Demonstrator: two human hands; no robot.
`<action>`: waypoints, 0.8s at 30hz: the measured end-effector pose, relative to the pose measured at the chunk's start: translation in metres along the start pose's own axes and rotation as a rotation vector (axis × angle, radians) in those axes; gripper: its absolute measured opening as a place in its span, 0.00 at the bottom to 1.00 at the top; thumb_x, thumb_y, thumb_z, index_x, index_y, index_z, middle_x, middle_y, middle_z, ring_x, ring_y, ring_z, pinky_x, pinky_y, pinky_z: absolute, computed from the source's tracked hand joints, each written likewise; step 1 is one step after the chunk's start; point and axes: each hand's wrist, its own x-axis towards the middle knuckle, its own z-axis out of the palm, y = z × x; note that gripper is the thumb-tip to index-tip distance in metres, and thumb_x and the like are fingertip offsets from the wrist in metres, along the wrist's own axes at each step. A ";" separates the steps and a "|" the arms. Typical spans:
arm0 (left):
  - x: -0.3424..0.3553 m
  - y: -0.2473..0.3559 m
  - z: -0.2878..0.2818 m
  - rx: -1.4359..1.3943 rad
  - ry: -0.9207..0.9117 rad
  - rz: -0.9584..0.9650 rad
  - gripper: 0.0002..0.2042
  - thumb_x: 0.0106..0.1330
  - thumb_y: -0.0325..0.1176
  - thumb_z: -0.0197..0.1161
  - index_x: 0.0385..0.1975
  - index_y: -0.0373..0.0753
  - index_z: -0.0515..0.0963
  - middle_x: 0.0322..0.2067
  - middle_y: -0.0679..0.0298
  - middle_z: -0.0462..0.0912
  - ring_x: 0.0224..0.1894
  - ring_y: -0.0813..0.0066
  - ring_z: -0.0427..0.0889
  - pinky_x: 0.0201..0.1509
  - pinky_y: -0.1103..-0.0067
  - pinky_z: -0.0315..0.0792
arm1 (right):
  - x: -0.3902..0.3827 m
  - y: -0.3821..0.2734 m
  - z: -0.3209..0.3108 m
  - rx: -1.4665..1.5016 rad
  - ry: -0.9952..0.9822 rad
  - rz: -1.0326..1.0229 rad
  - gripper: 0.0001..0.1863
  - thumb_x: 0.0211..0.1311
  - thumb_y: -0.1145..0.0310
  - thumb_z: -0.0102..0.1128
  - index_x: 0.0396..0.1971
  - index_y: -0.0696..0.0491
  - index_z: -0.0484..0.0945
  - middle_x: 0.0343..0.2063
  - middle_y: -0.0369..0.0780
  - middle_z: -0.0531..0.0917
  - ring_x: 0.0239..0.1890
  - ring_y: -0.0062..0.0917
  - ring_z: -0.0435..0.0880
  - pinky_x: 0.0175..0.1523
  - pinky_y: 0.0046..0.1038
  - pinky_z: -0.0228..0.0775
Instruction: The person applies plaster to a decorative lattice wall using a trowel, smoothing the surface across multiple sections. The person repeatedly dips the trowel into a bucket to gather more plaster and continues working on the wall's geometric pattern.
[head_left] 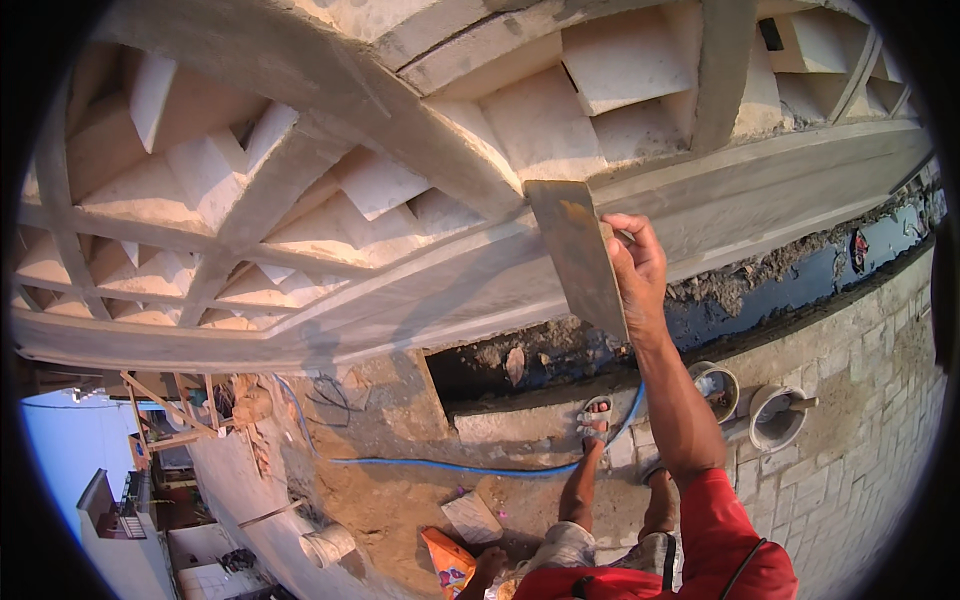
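Observation:
My right hand (637, 265) is closed on a flat rectangular plastering trowel (575, 250), gripping it from the back, thumb and fingers at its right edge. The trowel's upper end meets the smooth grey band of a concrete wall (470, 285), just below a slanting rib of the lattice. Light brown smears mark the plate's face. Low down near my shorts, my left hand (488, 566) is a small dark shape beside an orange bag (447, 560). Its fingers do not show clearly.
Below the wall runs a ditch (700, 322) with dark water and rubble. Two round buckets (777, 418) (714, 390) stand on the brick paving (850, 400) at right. A blue hose (470, 468) crosses the ground by my feet. A pale slab (472, 517) lies on the sand.

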 end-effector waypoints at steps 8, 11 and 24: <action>0.003 0.004 0.011 -0.005 0.001 0.019 0.17 0.62 0.36 0.56 0.49 0.37 0.70 0.35 0.62 0.77 0.34 0.68 0.79 0.35 0.72 0.76 | -0.013 -0.020 0.024 -0.120 0.040 -0.143 0.16 0.63 0.68 0.59 0.47 0.57 0.69 0.40 0.42 0.80 0.41 0.19 0.77 0.46 0.22 0.69; 0.004 -0.001 0.014 -0.123 -0.017 -0.006 0.12 0.64 0.37 0.54 0.45 0.43 0.72 0.38 0.62 0.78 0.40 0.62 0.80 0.39 0.65 0.76 | -0.012 -0.023 0.037 -0.153 0.050 -0.161 0.16 0.64 0.69 0.58 0.47 0.58 0.68 0.41 0.44 0.80 0.43 0.20 0.77 0.47 0.23 0.69; -0.004 -0.005 0.017 -0.184 -0.054 0.018 0.13 0.60 0.37 0.57 0.42 0.41 0.71 0.35 0.62 0.74 0.38 0.66 0.76 0.36 0.67 0.74 | -0.024 -0.010 0.038 -0.323 0.076 -0.320 0.16 0.65 0.68 0.58 0.47 0.58 0.68 0.40 0.44 0.79 0.43 0.21 0.77 0.48 0.23 0.68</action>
